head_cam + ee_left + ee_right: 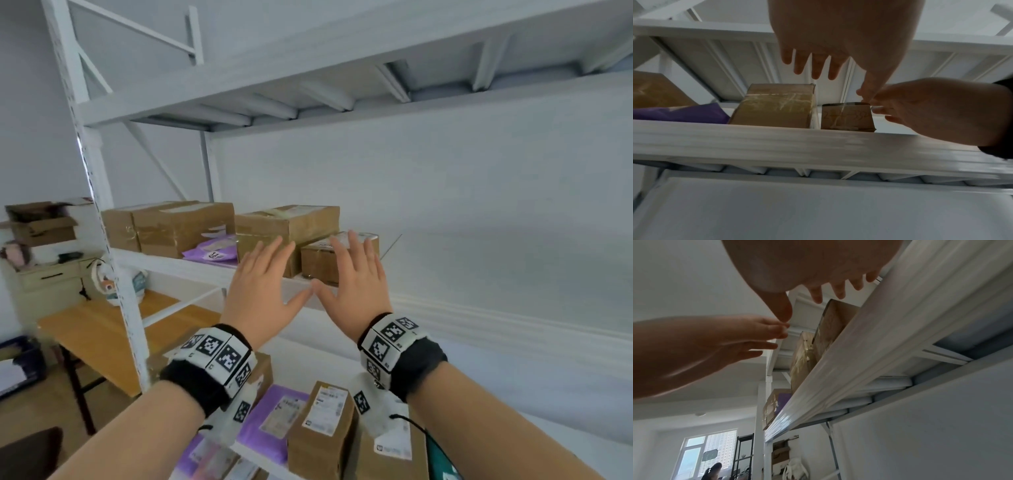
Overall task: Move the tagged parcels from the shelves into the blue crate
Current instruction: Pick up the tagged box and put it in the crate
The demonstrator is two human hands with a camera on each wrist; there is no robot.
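Both my hands are raised in front of the middle shelf (191, 267), fingers straight and spread, holding nothing. The thumb tips of my left hand (262, 277) and right hand (354, 270) meet. Behind the right hand's fingers sits a small brown box (320, 262) with a label on top; in the left wrist view this small box (846, 116) shows handwritten numbers. A larger taped box (287, 224) stands behind my left hand, apart from it. A purple mailer (212, 250) lies to its left. I cannot tell whether either hand touches a box.
More brown boxes (171, 226) fill the shelf's left end. The lower shelf holds a purple mailer (274, 414) and labelled boxes (322, 425). A wooden table (96, 335) and a dark blue bin (20, 363) stand left of the rack upright (102, 212).
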